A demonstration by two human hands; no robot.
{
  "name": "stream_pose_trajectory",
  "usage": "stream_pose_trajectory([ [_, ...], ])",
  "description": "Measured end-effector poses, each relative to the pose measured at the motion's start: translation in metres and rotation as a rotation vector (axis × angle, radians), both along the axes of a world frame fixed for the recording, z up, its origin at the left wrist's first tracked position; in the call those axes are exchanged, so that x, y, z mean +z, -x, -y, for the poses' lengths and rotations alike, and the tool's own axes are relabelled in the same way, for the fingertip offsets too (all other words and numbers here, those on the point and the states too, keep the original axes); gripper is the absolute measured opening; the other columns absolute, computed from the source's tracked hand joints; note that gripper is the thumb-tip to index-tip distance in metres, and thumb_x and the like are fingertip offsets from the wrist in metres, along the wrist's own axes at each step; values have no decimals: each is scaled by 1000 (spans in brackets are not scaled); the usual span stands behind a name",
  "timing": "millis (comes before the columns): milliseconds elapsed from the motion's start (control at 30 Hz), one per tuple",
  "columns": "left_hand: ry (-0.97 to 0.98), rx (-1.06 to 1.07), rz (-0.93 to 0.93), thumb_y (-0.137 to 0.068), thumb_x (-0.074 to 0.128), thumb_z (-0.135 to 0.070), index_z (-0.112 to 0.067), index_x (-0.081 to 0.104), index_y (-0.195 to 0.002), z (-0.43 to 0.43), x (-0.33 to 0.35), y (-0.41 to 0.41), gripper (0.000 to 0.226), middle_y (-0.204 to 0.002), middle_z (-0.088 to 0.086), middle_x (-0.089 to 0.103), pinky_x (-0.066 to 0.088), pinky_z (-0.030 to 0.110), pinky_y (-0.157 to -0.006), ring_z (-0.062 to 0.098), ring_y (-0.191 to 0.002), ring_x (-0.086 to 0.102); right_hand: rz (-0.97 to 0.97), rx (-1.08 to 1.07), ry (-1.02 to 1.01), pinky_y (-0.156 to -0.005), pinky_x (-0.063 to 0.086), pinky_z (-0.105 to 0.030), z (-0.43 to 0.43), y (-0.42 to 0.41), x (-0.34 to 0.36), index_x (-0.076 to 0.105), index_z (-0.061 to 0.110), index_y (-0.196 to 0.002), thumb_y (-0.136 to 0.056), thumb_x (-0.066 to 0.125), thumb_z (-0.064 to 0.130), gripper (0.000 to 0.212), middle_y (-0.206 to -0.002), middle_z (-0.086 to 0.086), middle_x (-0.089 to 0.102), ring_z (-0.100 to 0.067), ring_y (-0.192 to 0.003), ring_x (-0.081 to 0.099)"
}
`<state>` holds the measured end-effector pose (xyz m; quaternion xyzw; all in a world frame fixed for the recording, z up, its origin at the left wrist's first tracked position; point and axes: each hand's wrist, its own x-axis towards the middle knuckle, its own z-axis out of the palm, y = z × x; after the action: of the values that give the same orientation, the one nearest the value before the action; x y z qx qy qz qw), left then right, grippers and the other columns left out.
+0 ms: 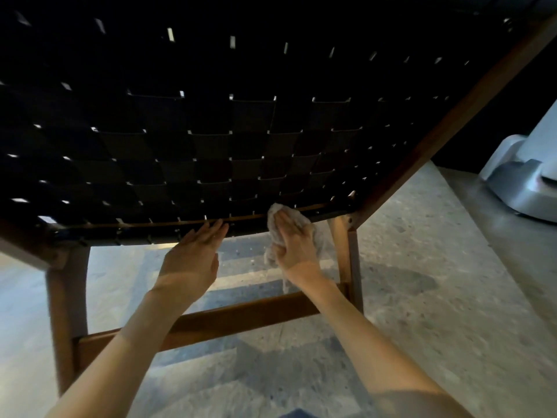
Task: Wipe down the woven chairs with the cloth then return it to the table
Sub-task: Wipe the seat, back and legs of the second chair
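Observation:
A woven chair [211, 140] with black straps and a brown wooden frame fills the upper part of the head view. My right hand [294, 244] presses a crumpled pale cloth [316, 236] flat against the lower edge of the weave, near the right rear leg, with its thumb curled round the cloth's bunched lower part. My left hand [196, 254] lies with straight fingers against the same lower rail, a little to the left of the cloth. The table is out of view.
A wooden crossbar [241, 318] joins the chair legs beneath my forearms. The floor [422, 297] is speckled grey stone. A grey and white appliance base [521, 185] stands on the floor at the right edge.

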<state>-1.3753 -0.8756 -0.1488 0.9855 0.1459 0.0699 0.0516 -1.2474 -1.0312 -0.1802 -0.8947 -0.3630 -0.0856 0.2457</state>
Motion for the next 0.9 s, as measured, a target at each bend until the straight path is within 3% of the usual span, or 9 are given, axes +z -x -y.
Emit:
stream_pose_trajectory([
  [133, -7, 90, -54, -103, 30, -23, -23, -9, -150, -6, 3, 13, 61, -158, -7, -12, 4, 25, -118, 9, -146, -5, 67, 188, 67, -114, 8, -22, 2, 9, 5, 24, 21, -151, -95, 49, 14, 62, -157, 8, 25, -18, -142, 22],
  [267, -36, 95, -88, -103, 29, -25, -21, -11, -150, -3, 1, 12, 62, -158, -4, -15, 1, 27, -118, 12, -146, -8, 269, -110, 55, -104, 26, -24, 32, -6, 6, 31, 21, -149, -92, 52, 15, 61, -152, 7, 36, -17, -130, 36],
  [333, -34, 91, -95, -103, 31, -26, -20, -11, -150, -2, -2, 11, 63, -158, -3, -15, 0, 27, -118, 13, -146, -9, 204, -219, 114, -106, 23, -27, 33, -12, 3, 22, 20, -152, -96, 47, 21, 61, -157, 5, 26, -22, -133, 33],
  [433, -54, 59, -116, -102, 33, -30, -20, -14, -149, -6, -4, 14, 67, -157, -2, -18, -1, 29, -118, 15, -146, -11, 13, -199, 166, -114, 11, -30, 10, -8, -3, 4, 18, -153, -99, 41, 24, 66, -161, 3, 5, -22, -144, 17],
  [533, -59, 28, -132, -102, 34, -32, -21, -18, -148, -10, -4, 22, 70, -157, -3, -18, -2, 29, -117, 14, -145, -11, -96, -97, 49, -114, 14, -29, -8, 10, -3, 8, 21, -153, -99, 42, 18, 64, -160, 5, 12, -23, -141, 18],
  [667, 7, 39, -22, -102, 34, -28, -21, -14, -149, -8, -1, 39, 68, -159, -2, -6, 1, 25, -116, 13, -146, -3, -258, 163, 40, -112, 19, -27, -6, 33, 12, 14, 30, -152, -98, 46, 13, 65, -156, 3, 21, -17, -137, 23],
  [733, -74, 13, 71, -102, 36, -29, -19, -7, -151, -7, -1, 48, 66, -159, -2, 4, 8, 25, -115, 14, -146, 7, -105, 219, 103, -108, 22, -23, 6, 39, 19, 24, 26, -151, -97, 47, 12, 60, -155, 1, 28, -17, -134, 29],
  [800, -102, -13, 197, -101, 39, -29, -20, 6, -152, -7, -1, 54, 61, -156, -3, 21, 25, 24, -112, 15, -141, 29, 118, 208, 197, -107, 25, -25, 21, 43, 22, 27, 23, -150, -96, 46, 14, 58, -155, 5, 30, -19, -132, 32],
  [900, -5, -36, 310, -99, 45, -23, -22, 27, -149, -3, 0, 55, 53, -146, -2, 42, 48, 25, -94, 17, -118, 58, 329, 130, 333, -110, 29, -35, 46, 44, 21, 26, 25, -151, -96, 42, 17, 59, -154, 10, 30, -18, -134, 29],
])
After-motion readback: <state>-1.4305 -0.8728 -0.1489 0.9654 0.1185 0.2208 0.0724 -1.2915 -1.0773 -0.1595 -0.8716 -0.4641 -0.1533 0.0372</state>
